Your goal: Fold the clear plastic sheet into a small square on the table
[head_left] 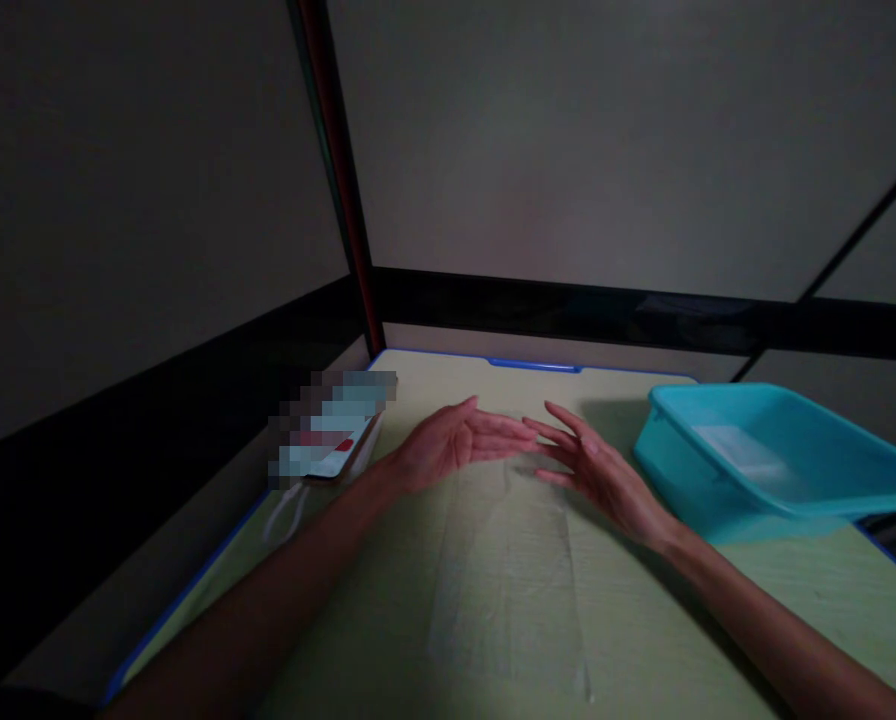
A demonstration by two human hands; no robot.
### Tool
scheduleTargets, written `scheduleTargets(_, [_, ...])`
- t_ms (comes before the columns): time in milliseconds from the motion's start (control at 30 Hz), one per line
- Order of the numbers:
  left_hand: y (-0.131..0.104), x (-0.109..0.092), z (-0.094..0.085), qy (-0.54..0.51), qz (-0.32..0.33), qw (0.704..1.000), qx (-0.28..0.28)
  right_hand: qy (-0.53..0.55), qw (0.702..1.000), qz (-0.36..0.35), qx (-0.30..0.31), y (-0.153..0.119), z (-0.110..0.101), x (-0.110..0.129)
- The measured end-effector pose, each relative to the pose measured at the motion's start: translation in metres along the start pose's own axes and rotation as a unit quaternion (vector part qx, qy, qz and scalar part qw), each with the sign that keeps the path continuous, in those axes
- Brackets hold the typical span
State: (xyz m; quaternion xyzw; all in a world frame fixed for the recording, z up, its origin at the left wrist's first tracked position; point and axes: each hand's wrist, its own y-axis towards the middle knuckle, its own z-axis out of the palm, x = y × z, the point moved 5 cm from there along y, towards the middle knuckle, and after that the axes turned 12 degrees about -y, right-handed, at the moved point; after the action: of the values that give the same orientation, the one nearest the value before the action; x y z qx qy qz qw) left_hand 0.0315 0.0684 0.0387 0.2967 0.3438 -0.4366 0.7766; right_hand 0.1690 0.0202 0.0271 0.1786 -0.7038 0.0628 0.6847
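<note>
My left hand (448, 442) is held over the middle of the table, palm turned inward, with its fingers stretched out to the right. Opposite it, my right hand (594, 475) points left with its fingers spread. The fingertips of both hands overlap in the view; whether they touch I cannot tell. Neither hand holds anything. Below them a flat, clear plastic sheet or bag (508, 590) lies on the pale table (343, 620), running toward the near edge.
On the right stands a turquoise plastic basin (718, 500) with a whitish patch on its inner floor. At the left edge lies a phone-like object (335, 460), partly blurred out, with a white strap (287, 510). Walls rise behind the table and to its left.
</note>
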Motion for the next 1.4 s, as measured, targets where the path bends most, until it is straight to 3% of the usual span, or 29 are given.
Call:
scheduleTargets(100, [0.006, 0.008, -0.002, -0.005, -0.046, 0.999, 0.014, -0.016, 1.000, 0.022, 0.009, 0.002, 0.002, -0.008])
scheduleTargets(200, [0.008, 0.026, -0.017, 0.010, -0.087, 0.996, -0.035, -0.057, 0.998, 0.033, 0.023, 0.005, 0.004, -0.015])
scheduleTargets(300, [0.007, 0.029, -0.023, -0.025, -0.067, 0.997, -0.027, -0.087, 0.996, -0.021, -0.017, 0.003, 0.001, -0.004])
scheduleTargets(400, [0.002, 0.017, -0.020, -0.064, -0.027, 0.998, -0.009, -0.230, 0.967, -0.104, -0.030, -0.007, 0.005, 0.019])
scheduleTargets(500, [-0.006, 0.003, -0.018, -0.093, 0.003, 0.996, -0.017, -0.430, 0.881, -0.167, 0.103, -0.022, 0.029, 0.033])
scheduleTargets(600, [-0.011, -0.008, -0.020, -0.112, 0.046, 0.991, -0.053, -0.519, 0.800, -0.201, 0.223, -0.036, 0.052, 0.033])
scheduleTargets(667, [-0.013, -0.013, -0.024, -0.119, 0.071, 0.987, -0.077, -0.536, 0.769, -0.196, 0.287, -0.042, 0.064, 0.028])
scheduleTargets(767, [-0.013, -0.011, -0.029, -0.120, 0.069, 0.986, -0.097, -0.529, 0.752, -0.178, 0.351, -0.047, 0.076, 0.020])
scheduleTargets(1033, [-0.013, 0.005, -0.029, -0.111, 0.012, 0.991, -0.078, -0.473, 0.770, -0.160, 0.398, -0.058, 0.077, 0.024])
scheduleTargets(1100, [-0.014, 0.007, -0.025, -0.112, 0.004, 0.992, -0.067, -0.444, 0.789, -0.165, 0.391, -0.059, 0.072, 0.029])
scheduleTargets(1167, [-0.013, 0.010, -0.019, -0.114, -0.003, 0.992, -0.054, -0.405, 0.838, -0.160, 0.329, -0.053, 0.060, 0.033])
scheduleTargets(1300, [-0.011, 0.019, -0.009, -0.117, -0.025, 0.993, -0.025, -0.262, 0.954, -0.098, 0.106, -0.033, 0.023, 0.028])
scheduleTargets(1400, [-0.009, 0.028, -0.010, -0.098, -0.049, 0.994, -0.026, -0.169, 0.981, -0.056, 0.072, -0.023, 0.013, 0.013])
